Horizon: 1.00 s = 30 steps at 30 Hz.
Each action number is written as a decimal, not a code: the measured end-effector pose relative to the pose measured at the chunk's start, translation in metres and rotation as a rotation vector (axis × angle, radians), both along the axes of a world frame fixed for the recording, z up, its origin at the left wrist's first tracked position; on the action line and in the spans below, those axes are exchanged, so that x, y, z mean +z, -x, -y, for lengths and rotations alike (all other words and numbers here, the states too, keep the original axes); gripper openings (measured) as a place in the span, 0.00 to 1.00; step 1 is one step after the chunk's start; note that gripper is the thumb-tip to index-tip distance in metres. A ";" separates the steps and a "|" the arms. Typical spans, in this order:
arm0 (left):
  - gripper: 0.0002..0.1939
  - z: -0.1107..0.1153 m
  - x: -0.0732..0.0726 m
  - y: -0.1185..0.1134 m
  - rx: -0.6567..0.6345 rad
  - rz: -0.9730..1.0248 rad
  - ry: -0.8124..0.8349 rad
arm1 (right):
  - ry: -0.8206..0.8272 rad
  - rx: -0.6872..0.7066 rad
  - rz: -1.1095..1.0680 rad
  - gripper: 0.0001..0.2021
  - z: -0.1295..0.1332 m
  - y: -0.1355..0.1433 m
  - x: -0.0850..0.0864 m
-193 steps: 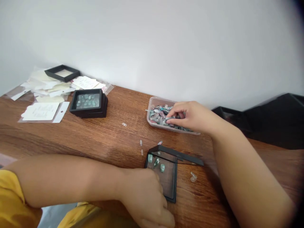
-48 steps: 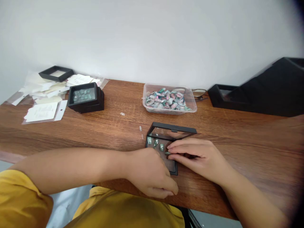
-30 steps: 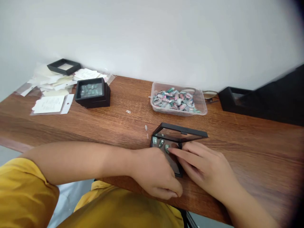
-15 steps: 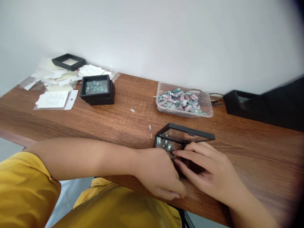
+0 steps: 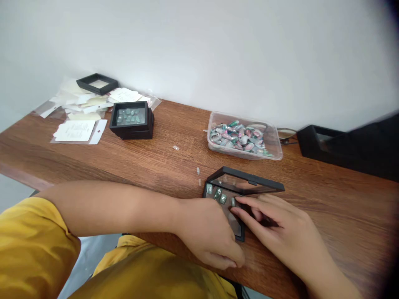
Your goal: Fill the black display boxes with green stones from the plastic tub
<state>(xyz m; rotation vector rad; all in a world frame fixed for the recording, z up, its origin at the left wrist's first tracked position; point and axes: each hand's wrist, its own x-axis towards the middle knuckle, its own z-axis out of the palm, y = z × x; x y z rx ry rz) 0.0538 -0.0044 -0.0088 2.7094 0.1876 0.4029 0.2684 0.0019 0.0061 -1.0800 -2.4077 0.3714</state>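
A black frame case (image 5: 240,236) lies on the table with its windowed lid (image 5: 255,181) tilted up at the back. Inside sits a row of green press-on nails (image 5: 217,194), some with pale designs. My right hand (image 5: 277,224) reaches in from the right, its thumb and index finger pinching a green press-on nail (image 5: 233,202) at the row's right end. My left hand (image 5: 212,232) lies across the case's front left part, fingers curled under; what they hold, if anything, is hidden.
Behind the case stands a clear plastic tub (image 5: 277,154) of mixed press-on nails. Stacked black cases (image 5: 132,132) and printed cards (image 5: 76,130) are on the left. Loose small clear pieces (image 5: 176,148) dot the table. A black box (image 5: 318,143) and glasses (image 5: 286,133) sit at the back right.
My right hand's fingertips have drawn slightly right and apart from my left hand, so the nail between them and more of the case floor show. My left hand stays in place.
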 end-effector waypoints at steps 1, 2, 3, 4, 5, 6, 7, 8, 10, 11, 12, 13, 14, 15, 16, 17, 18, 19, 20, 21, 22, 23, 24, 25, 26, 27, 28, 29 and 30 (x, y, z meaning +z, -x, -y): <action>0.07 0.000 0.000 0.000 0.000 -0.003 0.001 | -0.005 0.000 -0.003 0.09 0.000 0.001 0.000; 0.07 0.000 0.001 0.000 -0.002 -0.007 -0.001 | -0.008 0.000 -0.008 0.10 0.000 0.001 0.000; 0.07 0.000 0.001 0.000 -0.004 -0.014 -0.006 | -0.004 0.002 -0.015 0.11 0.001 0.002 0.000; 0.08 -0.001 0.001 0.000 -0.006 -0.024 -0.010 | 0.011 0.004 -0.020 0.11 0.001 0.002 -0.001; 0.08 -0.001 0.001 -0.001 -0.005 -0.034 -0.014 | 0.035 0.010 -0.023 0.12 0.001 0.002 -0.002; 0.08 -0.001 0.001 -0.001 -0.005 -0.043 -0.016 | 0.062 0.014 -0.025 0.12 0.001 0.002 -0.003; 0.08 -0.001 0.001 -0.001 -0.006 -0.049 -0.015 | 0.088 0.014 -0.025 0.12 0.001 0.002 -0.004; 0.08 0.000 0.001 -0.001 -0.007 -0.051 -0.011 | 0.111 0.008 -0.023 0.12 0.001 0.003 -0.005; 0.09 0.000 0.001 -0.001 -0.009 -0.051 0.000 | 0.144 -0.019 -0.022 0.12 0.000 0.003 -0.007; 0.09 0.000 0.000 -0.001 -0.011 -0.050 0.004 | 0.157 -0.036 -0.024 0.12 0.000 0.004 -0.007; 0.09 0.000 0.000 0.000 -0.010 -0.051 0.007 | 0.170 -0.054 -0.026 0.11 -0.001 0.004 -0.007; 0.09 0.000 0.000 0.000 -0.006 -0.052 0.008 | 0.182 -0.071 -0.029 0.11 -0.001 0.005 -0.006; 0.09 0.000 0.000 0.000 -0.004 -0.054 0.009 | 0.190 -0.083 -0.030 0.11 0.000 0.005 -0.006; 0.09 0.000 0.000 0.000 -0.003 -0.054 0.010 | 0.190 -0.090 -0.033 0.10 0.000 0.006 -0.005; 0.09 0.000 0.000 0.000 -0.001 -0.053 0.012 | 0.186 -0.090 -0.032 0.10 0.001 0.007 -0.005; 0.09 0.000 -0.001 0.000 -0.001 -0.051 0.014 | 0.175 -0.087 -0.031 0.10 0.002 0.007 -0.004; 0.09 0.000 -0.001 0.000 -0.001 -0.047 0.015 | 0.160 -0.080 -0.030 0.10 0.002 0.008 -0.004; 0.09 0.000 -0.001 0.000 -0.002 -0.041 0.014 | 0.142 -0.073 -0.029 0.10 0.003 0.008 -0.004; 0.09 0.000 -0.001 0.000 -0.001 -0.034 0.010 | 0.122 -0.068 -0.031 0.11 0.004 0.009 -0.004; 0.09 0.000 -0.002 0.000 -0.001 -0.025 0.005 | 0.105 -0.067 -0.030 0.11 0.004 0.009 -0.004; 0.08 0.000 -0.002 0.000 -0.004 -0.014 0.001 | 0.093 -0.067 -0.027 0.11 0.005 0.009 -0.004; 0.08 0.000 -0.002 0.000 -0.008 -0.001 0.000 | 0.086 -0.068 -0.024 0.11 0.005 0.009 -0.005; 0.07 0.000 -0.003 0.000 -0.009 0.012 0.002 | 0.088 -0.068 -0.017 0.11 0.005 0.009 -0.005; 0.07 0.000 -0.003 0.000 -0.009 0.024 0.006 | 0.091 -0.067 -0.012 0.12 0.005 0.009 -0.006; 0.07 0.000 -0.003 0.000 -0.006 0.032 0.011 | 0.096 -0.067 -0.009 0.12 0.005 0.010 -0.006; 0.07 0.000 -0.003 0.000 -0.002 0.035 0.014 | 0.102 -0.068 -0.009 0.12 0.005 0.010 -0.007; 0.08 0.000 -0.003 0.000 0.001 0.034 0.016 | 0.107 -0.069 -0.013 0.12 0.005 0.010 -0.007; 0.08 0.000 -0.003 0.000 0.002 0.028 0.017 | 0.117 -0.071 -0.014 0.12 0.004 0.011 -0.006; 0.08 0.000 -0.003 0.000 0.002 0.018 0.017 | 0.130 -0.072 -0.018 0.12 0.004 0.011 -0.005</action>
